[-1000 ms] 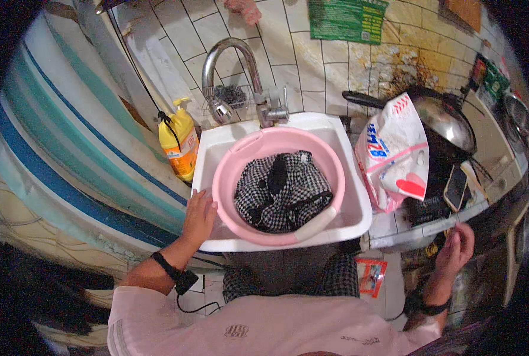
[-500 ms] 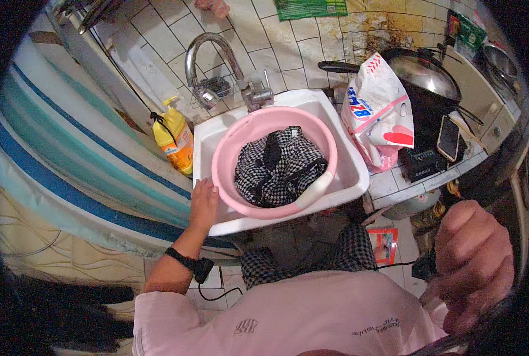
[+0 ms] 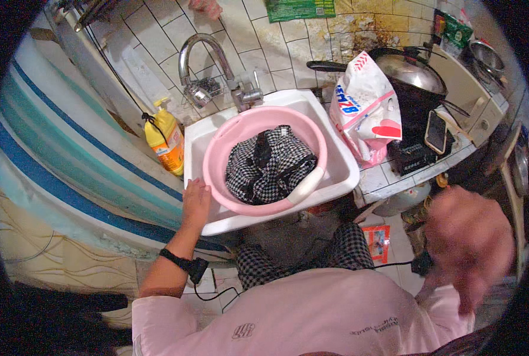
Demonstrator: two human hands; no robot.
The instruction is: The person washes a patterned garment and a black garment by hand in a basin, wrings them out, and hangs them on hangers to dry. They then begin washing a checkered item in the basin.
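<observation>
Checked cloth (image 3: 268, 166) lies bundled in a pink basin (image 3: 229, 136), and the basin sits inside a white sink (image 3: 341, 163) against the tiled wall.

Nearest the camera, the right hand (image 3: 469, 243) is raised close to the lens and badly blurred; the fingers seem to hang loosely downward with nothing in them, but how far they are spread I cannot tell. The left hand (image 3: 195, 202) lies flat with fingers open on the front left rim of the sink, just beside the basin's edge, gripping nothing. A black band (image 3: 178, 261) circles that wrist.

The cloth looks soft and limp, folded on itself in black-and-white check with a darker piece on top. It probably weighs little if dry; if wet it would be heavy, clinging and dripping, and the picture does not show which. It can be gathered by any fold, best from the heaped middle. The basin looks like thin stiff plastic, light on its own, likely slick if wet; its rolled rim is the natural place to grasp, with two hands on opposite sides.

Left of the sink stands a yellow bottle (image 3: 165, 141). A chrome tap (image 3: 208, 62) arches over the back of the basin. To the right a white and pink bag (image 3: 365, 113) leans on the counter, with a phone (image 3: 435, 132) and a dark pan (image 3: 407, 68) beyond.
</observation>
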